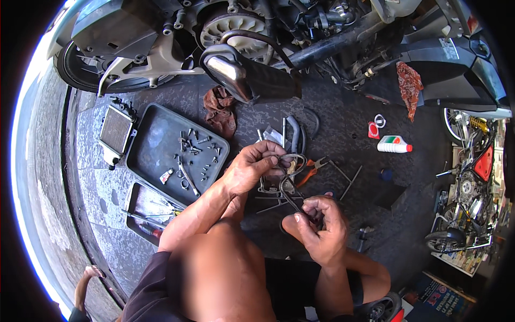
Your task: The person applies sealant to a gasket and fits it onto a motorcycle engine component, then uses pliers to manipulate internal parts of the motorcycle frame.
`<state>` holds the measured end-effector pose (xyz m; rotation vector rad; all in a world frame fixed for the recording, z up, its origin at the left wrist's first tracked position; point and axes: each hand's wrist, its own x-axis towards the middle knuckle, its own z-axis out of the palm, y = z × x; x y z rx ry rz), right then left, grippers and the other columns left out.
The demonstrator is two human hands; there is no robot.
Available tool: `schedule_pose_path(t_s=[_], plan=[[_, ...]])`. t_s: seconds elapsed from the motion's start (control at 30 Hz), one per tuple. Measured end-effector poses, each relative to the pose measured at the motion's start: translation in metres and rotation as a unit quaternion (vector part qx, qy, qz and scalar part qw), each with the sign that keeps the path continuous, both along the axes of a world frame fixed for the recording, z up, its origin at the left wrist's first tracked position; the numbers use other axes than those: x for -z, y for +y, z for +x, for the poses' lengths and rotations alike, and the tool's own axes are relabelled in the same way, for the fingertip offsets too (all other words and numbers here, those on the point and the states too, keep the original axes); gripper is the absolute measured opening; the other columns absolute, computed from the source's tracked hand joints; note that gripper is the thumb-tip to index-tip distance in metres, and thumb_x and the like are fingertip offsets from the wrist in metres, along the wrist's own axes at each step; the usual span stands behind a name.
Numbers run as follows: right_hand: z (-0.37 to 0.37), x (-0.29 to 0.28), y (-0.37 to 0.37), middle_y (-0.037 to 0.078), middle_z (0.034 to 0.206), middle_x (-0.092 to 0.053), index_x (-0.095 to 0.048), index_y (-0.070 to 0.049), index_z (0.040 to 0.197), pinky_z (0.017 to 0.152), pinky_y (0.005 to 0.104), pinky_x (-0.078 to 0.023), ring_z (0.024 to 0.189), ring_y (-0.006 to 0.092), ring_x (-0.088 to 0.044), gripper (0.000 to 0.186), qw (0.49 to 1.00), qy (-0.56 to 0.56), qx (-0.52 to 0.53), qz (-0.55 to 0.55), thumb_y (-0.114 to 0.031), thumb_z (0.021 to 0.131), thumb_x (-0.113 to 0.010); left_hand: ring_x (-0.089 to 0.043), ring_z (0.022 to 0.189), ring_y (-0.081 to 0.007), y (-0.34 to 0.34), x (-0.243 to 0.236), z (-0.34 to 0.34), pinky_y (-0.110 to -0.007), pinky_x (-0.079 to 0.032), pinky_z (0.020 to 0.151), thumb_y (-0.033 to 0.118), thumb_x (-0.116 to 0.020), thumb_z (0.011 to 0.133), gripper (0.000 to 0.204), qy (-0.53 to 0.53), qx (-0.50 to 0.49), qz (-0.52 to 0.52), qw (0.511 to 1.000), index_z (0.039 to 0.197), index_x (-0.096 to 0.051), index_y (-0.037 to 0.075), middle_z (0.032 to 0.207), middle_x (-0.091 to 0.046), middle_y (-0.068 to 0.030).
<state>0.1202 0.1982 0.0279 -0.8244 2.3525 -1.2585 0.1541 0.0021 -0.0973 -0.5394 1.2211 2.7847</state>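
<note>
My left hand (263, 163) pinches a thin, dark looped seal (295, 177) between thumb and fingers. My right hand (322, 225), lower and to the right, is closed on the seal's lower part, fingers curled. Just behind the seal are orange-handled pliers (312, 170), T-handle wrenches (350, 183) and grey hoses (294, 137), with a metal part partly hidden by my left hand. A black tray (139, 155) of bolts and small parts lies to the left, a second tray of tools (139, 192) below it.
A partly dismantled motorbike (241, 70) spans the top. A radiator (115, 131), rags (219, 112), a white bottle (391, 144) and a small ring (380, 119) lie on the floor. Another motorbike (466, 188) stands at the right. Someone's hand (92, 272) shows at lower left.
</note>
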Motion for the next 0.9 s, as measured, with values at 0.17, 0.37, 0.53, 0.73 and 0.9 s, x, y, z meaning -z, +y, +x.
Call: schedule_pose_path(t_s=[0.17,0.37,0.53,0.73,0.9], plan=[[0.0,0.002,0.001,0.01,0.096,-0.064,-0.057,-0.001,0.108,0.071,0.0285,-0.053,0.079,0.0186,-0.065,0.031,0.998,0.061,-0.025,0.001,0.003,0.081,-0.072,-0.065,0.105,-0.0185,0.002,0.008,-0.001,-0.032,-0.056,0.09,0.001,-0.049,0.098,0.017,0.015,-0.033,0.049,0.998,0.112,-0.059,0.001,0.108,-0.066,-0.0089],[0.004,0.014,0.008,0.005,0.085,-0.066,-0.06,0.002,0.105,0.068,0.0222,-0.05,0.075,0.0085,-0.062,0.024,0.994,-0.047,0.092,-0.02,0.003,0.084,-0.071,-0.065,0.1,-0.0156,-0.006,0.015,0.006,-0.028,-0.055,0.082,0.007,-0.054,0.098,0.017,-0.009,-0.045,-0.003,0.999,0.114,-0.059,0.002,0.103,-0.068,-0.0078],[-0.01,0.037,0.017,0.005,0.074,-0.066,-0.063,0.004,0.097,0.059,0.0223,-0.05,0.064,0.0081,-0.062,0.01,0.955,-0.18,0.229,-0.051,-0.005,0.092,-0.066,-0.064,0.091,-0.0124,-0.014,0.009,0.01,-0.026,-0.054,0.077,0.011,-0.058,0.097,0.021,-0.052,-0.015,-0.063,0.997,0.114,-0.063,0.0,0.1,-0.067,-0.006],[-0.022,0.103,0.034,0.005,0.083,-0.063,-0.062,-0.003,0.099,0.06,0.0272,-0.054,0.072,0.0134,-0.062,0.012,0.874,-0.376,0.283,-0.122,-0.012,0.094,-0.066,-0.067,0.09,-0.014,-0.017,0.031,0.004,-0.028,-0.057,0.079,0.002,-0.055,0.094,0.028,-0.097,0.012,-0.016,0.995,0.12,-0.063,-0.004,0.104,-0.069,-0.0088],[-0.017,0.155,0.036,0.004,0.089,-0.063,-0.062,-0.004,0.104,0.064,0.03,-0.056,0.078,0.0144,-0.063,0.014,0.848,-0.423,0.306,-0.095,-0.014,0.095,-0.065,-0.067,0.092,-0.0167,-0.02,0.075,0.004,-0.029,-0.056,0.082,-0.001,-0.052,0.093,0.031,-0.127,0.018,-0.046,0.991,0.122,-0.062,-0.005,0.108,-0.069,-0.0107]])
